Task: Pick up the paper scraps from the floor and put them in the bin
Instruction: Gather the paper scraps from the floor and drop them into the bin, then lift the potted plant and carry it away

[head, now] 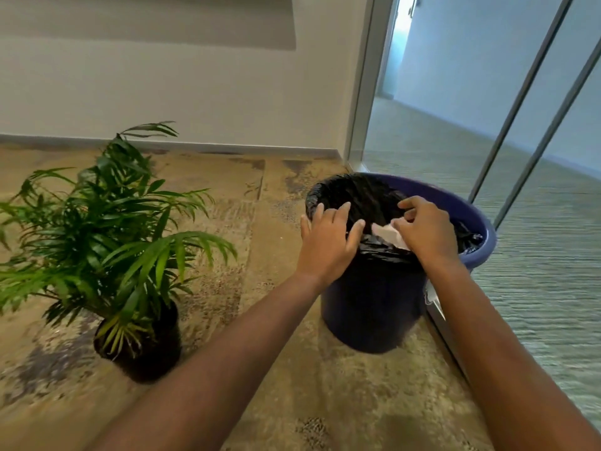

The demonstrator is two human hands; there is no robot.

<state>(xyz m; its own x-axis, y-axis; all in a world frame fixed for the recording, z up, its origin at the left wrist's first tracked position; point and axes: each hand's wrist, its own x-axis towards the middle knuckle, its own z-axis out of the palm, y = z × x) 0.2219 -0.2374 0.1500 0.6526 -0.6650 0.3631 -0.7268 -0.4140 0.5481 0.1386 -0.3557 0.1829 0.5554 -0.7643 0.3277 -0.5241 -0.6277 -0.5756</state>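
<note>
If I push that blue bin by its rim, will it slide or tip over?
It may tip before sliding: the blue bin is tall, narrows toward its base, and stands on carpet. It is probably light, being plastic with a thin black liner showing.

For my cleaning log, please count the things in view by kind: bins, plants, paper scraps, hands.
bin: 1
potted plant: 1
paper scrap, pinched by the right hand: 1
hands, left hand included: 2
Total: 5

Open carpet [260,236] left of the bin [374,307]; potted plant [107,222] farther left; glass partition [455,141] close against the bin's right side.
</note>
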